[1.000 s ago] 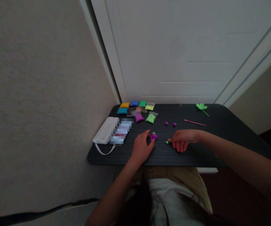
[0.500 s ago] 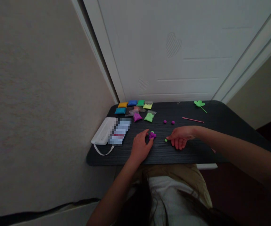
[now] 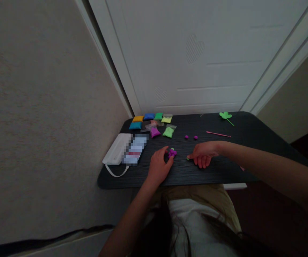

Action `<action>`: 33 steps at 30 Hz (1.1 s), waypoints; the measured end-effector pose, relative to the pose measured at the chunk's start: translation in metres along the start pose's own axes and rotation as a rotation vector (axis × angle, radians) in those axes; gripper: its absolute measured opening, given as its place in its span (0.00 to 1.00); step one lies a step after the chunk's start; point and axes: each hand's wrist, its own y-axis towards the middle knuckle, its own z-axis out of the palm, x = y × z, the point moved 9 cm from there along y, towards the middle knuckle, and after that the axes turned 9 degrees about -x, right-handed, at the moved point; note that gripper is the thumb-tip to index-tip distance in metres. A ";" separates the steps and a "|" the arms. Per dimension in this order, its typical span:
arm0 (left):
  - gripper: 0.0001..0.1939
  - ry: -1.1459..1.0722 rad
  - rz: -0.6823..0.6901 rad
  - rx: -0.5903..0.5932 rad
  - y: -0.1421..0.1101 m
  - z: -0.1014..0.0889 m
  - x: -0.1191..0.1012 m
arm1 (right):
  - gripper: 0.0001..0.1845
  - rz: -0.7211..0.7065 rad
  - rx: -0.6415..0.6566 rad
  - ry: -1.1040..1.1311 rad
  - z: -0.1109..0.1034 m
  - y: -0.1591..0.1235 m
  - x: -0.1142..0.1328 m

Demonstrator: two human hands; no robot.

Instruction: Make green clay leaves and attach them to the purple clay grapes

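Note:
My left hand [image 3: 159,164] rests on the table, its thumb and fingers curved round a small cluster of purple clay balls [image 3: 172,153]. A bit of light green clay [image 3: 172,149] shows at the cluster's top. To the right, my right hand [image 3: 202,154] reaches out one digit, whose tip covers most of a small green clay ball [image 3: 187,158] on the table. Its other fingers are loosely curled, with nothing seen in them. Beyond the hands lie two loose purple clay balls [image 3: 186,137], [image 3: 195,137] and a thin pink stick tool [image 3: 218,134].
Several clay packets, among them purple [image 3: 155,132] and light green [image 3: 169,131], lie at the back left of the dark table [image 3: 143,180]. A white case [image 3: 117,149] with a strap and a phone [image 3: 135,150] lie left. A green clover shape [image 3: 225,115] is at back right.
My right hand's extended tip has moved onto the green clay ball, which now shows less. My left hand stays round the purple cluster. The whole view has shifted slightly.

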 end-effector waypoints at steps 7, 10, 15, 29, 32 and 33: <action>0.20 -0.002 -0.011 0.008 0.000 0.001 0.001 | 0.28 0.006 -0.023 -0.038 -0.002 0.002 0.000; 0.20 0.003 -0.009 0.008 0.000 0.001 0.001 | 0.29 0.012 -0.030 -0.056 -0.003 0.004 -0.001; 0.20 0.007 -0.007 0.011 0.000 0.001 0.000 | 0.29 0.024 -0.037 -0.077 -0.002 0.004 0.000; 0.20 0.011 0.000 0.018 0.000 0.002 0.000 | 0.26 0.062 -0.065 -0.125 -0.003 0.003 0.002; 0.20 0.016 0.004 0.018 0.000 0.003 0.001 | 0.26 0.067 -0.069 -0.138 -0.003 0.003 0.003; 0.20 0.017 0.004 0.018 0.000 0.003 0.001 | 0.26 0.068 -0.070 -0.142 -0.002 0.003 0.004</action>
